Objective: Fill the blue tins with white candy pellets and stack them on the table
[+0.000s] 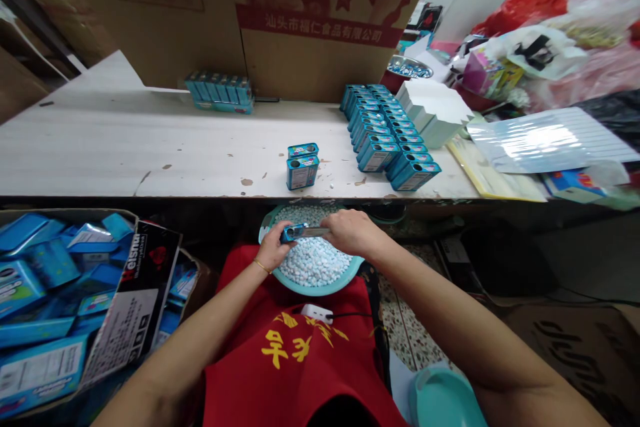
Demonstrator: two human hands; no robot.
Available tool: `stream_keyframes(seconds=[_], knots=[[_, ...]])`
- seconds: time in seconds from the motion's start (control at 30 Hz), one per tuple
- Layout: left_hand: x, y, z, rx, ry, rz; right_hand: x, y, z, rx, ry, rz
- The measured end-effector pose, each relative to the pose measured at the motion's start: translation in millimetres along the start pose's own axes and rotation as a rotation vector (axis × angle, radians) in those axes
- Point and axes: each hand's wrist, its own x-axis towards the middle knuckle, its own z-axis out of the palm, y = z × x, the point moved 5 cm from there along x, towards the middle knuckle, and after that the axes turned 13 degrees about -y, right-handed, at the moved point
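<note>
Over a teal basin of small white and pale blue candies, my left hand is closed around a small blue tin. My right hand grips a flat metallic tool, whose far end meets the top of that tin. The basin rests on my lap over a red apron. Just beyond, two blue tins stand upright near the front edge of the white table. Farther right, rows of upright blue tins stand close together.
A carton of loose blue tins is at lower left. A large cardboard box stands behind the table, with a wrapped pack of tins before it. White folded cards and plastic bags are at right.
</note>
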Motion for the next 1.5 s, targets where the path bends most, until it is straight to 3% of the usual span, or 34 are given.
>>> stream_keyframes(seconds=[0.17, 0.3, 0.43, 0.63, 0.77, 0.87, 0.97, 1.1, 1.23, 1.33, 1.43, 1.5], knots=[[-6.2, -0.8, -12.2, -0.297, 0.027, -0.01, -18.4, 43.6, 18.6, 0.165, 0.1, 0.04], [-6.3, -5.1, 3.4, -0.649, 0.003, -0.093, -22.6, 74.3, 43.3, 0.333, 0.15, 0.069], [5.9, 19.3, 13.5, -0.732, 0.028, -0.074, -27.4, 91.1, 60.7, 0.464, 0.22, 0.068], [58.4, 78.0, -31.0, -0.488, 0.071, 0.174, -35.5, 108.2, 76.2, 0.686, 0.344, 0.01], [84.8, 75.9, -50.0, -0.106, 0.184, 0.255, -30.6, 103.0, 89.2, 0.751, 0.32, -0.015], [82.2, 64.5, -56.6, 0.215, 0.364, 0.228, -29.0, 93.8, 96.4, 0.763, 0.282, -0.042], [76.1, 64.9, -62.9, 0.428, 0.444, 0.191, -30.6, 89.1, 97.0, 0.752, 0.261, -0.057], [91.2, 74.1, -70.6, 0.603, 0.31, 0.184, -31.0, 89.5, 90.1, 0.751, 0.268, -0.071], [120.3, 70.0, -72.4, 0.562, 0.079, 0.225, -26.9, 89.1, 90.8, 0.783, 0.26, -0.079], [136.8, 65.3, -73.1, 0.531, -0.021, 0.209, -21.8, 88.1, 95.3, 0.825, 0.258, -0.101], [150.0, 65.8, -76.5, 0.531, -0.061, 0.168, -12.7, 95.3, 81.3, 0.911, 0.389, -0.096], [157.5, 67.5, -78.5, 0.507, -0.091, 0.167, -0.3, 105.1, 54.5, 0.951, 0.545, -0.057]])
